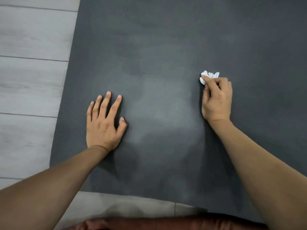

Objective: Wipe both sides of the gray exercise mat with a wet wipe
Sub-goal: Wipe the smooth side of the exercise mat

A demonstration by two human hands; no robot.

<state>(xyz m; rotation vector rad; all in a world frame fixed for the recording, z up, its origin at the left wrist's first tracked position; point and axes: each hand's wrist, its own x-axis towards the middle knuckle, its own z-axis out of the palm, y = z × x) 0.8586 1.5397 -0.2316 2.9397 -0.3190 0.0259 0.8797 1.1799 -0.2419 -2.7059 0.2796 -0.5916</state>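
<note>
Reddish-brown fabric (166,224) blurs along the bottom edge, nearest the camera, with both bare forearms reaching out above it. Farther out, the right hand (216,100) curls its grip around a crumpled white wet wipe (209,75), pinching it against the dark gray exercise mat (166,47). On the other side, the left hand (103,121) lies flat on the mat, fingers spread. Pale gray wood-plank flooring (31,77) borders the mat's left and near edges.
</note>
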